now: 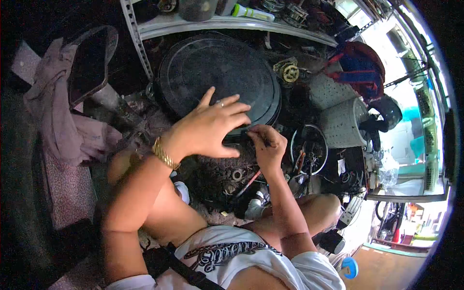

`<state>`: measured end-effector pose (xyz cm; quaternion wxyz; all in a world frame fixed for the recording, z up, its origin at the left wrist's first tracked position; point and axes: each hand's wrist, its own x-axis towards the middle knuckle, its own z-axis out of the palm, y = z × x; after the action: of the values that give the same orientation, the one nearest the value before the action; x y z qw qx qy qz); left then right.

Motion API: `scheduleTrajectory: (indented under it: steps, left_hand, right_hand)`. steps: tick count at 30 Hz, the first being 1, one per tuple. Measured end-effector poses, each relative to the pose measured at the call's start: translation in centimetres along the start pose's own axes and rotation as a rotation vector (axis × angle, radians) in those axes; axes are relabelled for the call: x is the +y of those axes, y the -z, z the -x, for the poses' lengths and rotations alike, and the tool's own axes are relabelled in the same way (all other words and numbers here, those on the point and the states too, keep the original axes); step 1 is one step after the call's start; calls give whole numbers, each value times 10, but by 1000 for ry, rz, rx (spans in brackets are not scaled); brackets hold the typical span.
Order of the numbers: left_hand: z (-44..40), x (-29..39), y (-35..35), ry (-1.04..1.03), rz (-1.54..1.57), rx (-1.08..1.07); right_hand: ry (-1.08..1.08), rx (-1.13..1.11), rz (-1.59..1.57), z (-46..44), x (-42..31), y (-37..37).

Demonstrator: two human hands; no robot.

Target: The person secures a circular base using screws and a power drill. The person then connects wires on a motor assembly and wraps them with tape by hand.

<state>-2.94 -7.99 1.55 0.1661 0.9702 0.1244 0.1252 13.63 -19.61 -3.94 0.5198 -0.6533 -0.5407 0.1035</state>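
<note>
My left hand [211, 124], with a gold watch [165, 153] at its wrist and a ring on one finger, is spread over the front part of a large round black lid [217, 72]. Nothing shows between its fingers. Just right of it, near the lid's front edge, my right hand [268, 145] has its fingers curled in a pinch, with dark smudges on them. What the pinch holds, if anything, is too small to tell. Below the hands lie dark greasy parts [236, 175] and a tool with a red handle [249, 182].
A metal shelf edge [241, 25] crosses behind the lid, bearing a green and white flashlight [253, 13]. Grey cloth [53, 106] hangs at left. On the right are a wheel rim [325, 150], a perforated grey container [343, 123] and a red-blue bag [360, 72].
</note>
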Motion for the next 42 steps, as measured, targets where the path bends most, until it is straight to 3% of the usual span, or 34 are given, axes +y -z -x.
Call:
scheduleTrajectory:
  steps: [2, 11, 16, 29, 32, 33, 34, 37, 39, 42]
  left_hand:
    - [4, 1, -8, -32, -109, 49]
    - [4, 6, -13, -33, -102, 107]
    - [4, 7, -15, -31, -110, 118]
    - [-4, 26, -20, 86, -113, 206]
    - [-4, 20, -19, 75, -49, 220]
    - [-4, 18, -19, 73, -46, 213]
    - [-4, 17, -19, 70, -38, 223]
    - [-5, 15, -15, 81, -7, 214]
    - [-7, 18, -11, 85, 19, 194]
    - [-11, 21, -9, 114, 40, 194]
  right_hand:
    - [-13, -8, -34, 2, 3, -1]
    - [300, 61, 27, 3, 12, -2]
    - [368, -21, 106, 4, 12, 7]
    - [297, -121, 52, -3, 0, 16]
    - [-157, 117, -453, 12, 12, 17]
    - [-235, 163, -578, 23, 46, 20]
    - [-328, 90, -1063, 36, 86, 23]
    - [-1055, 227, -664, 75, 141, 2]
    - [-1097, 48, -289, 118, 201, -33]
    - [-991, -206, 183, 161, 263, -81]
